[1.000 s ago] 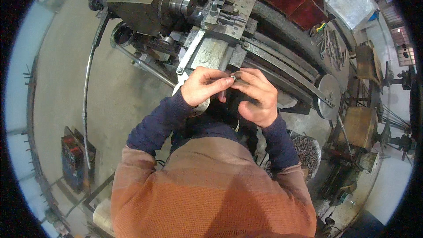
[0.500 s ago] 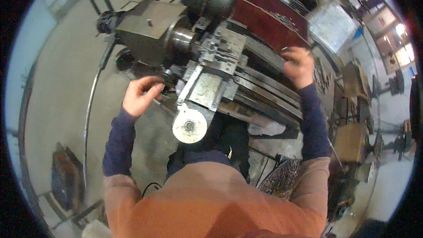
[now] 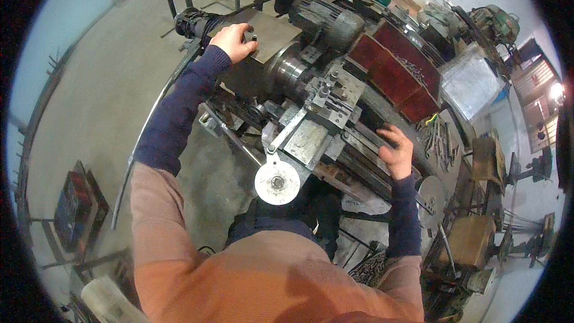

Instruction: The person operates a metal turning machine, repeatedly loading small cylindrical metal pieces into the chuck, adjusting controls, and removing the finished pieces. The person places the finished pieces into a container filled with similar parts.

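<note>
A lathe's headstock (image 3: 278, 39) stands ahead, with a small upright metal peg (image 3: 255, 37) on its flat top. My left hand (image 3: 232, 42) is over the headstock's edge, thumb and forefinger apart on either side of the peg; whether they touch it I cannot make out. Right of the headstock are the round chuck (image 3: 291, 72) and the tool post (image 3: 336, 97) on its slide. Over the lathe bed (image 3: 362, 143) hovers my right hand (image 3: 397, 151), its fingers bent and apart, with nothing visible in them. A pale round handwheel (image 3: 277, 183) sits nearest my body.
Behind the lathe are a motor (image 3: 326, 18) and a red tray (image 3: 391, 75) holding small metal parts. Several wrenches (image 3: 442, 143) lie to the right, beside a grey disc (image 3: 431, 202). A long metal rod (image 3: 128, 185) slants down on the left, above the floor.
My left hand has moved from the front of the lathe up and forward to the headstock top. My right hand has come lower and nearer the bed. The view has shifted.
</note>
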Available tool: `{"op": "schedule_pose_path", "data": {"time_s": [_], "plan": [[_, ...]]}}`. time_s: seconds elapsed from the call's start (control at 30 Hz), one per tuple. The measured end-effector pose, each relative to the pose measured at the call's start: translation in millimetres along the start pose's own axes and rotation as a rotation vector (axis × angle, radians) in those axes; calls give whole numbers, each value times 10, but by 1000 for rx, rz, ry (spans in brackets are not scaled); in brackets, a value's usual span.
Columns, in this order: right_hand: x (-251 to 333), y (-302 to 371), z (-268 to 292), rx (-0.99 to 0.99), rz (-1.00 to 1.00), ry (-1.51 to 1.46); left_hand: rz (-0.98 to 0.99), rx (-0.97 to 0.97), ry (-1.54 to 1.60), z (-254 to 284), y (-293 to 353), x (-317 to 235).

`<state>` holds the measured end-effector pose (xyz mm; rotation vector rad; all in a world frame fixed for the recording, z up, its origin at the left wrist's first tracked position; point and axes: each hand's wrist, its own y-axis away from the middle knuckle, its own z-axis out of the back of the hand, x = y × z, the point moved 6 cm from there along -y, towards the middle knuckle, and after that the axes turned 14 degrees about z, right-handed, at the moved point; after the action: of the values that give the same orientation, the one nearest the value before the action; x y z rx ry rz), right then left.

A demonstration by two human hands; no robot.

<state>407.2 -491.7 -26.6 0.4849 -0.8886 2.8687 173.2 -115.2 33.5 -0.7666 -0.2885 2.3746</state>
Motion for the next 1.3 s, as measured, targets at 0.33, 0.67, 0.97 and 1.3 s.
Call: {"op": "schedule_pose_path", "data": {"time_s": [0.33,0.67,0.97,1.3], "plan": [[445,192,224,30,-43,-250,-162,65,373,219,755,-492],[1432,-220,-503,322,145,-685,-690,392,360,-518,2010,-1186],[1308,-138,-814,454,-13,-807,-705,582,364,-563,2145,-1166],[1342,-266,-622,216,181,-874,-270,520,674,-44,1718,-315]]}}
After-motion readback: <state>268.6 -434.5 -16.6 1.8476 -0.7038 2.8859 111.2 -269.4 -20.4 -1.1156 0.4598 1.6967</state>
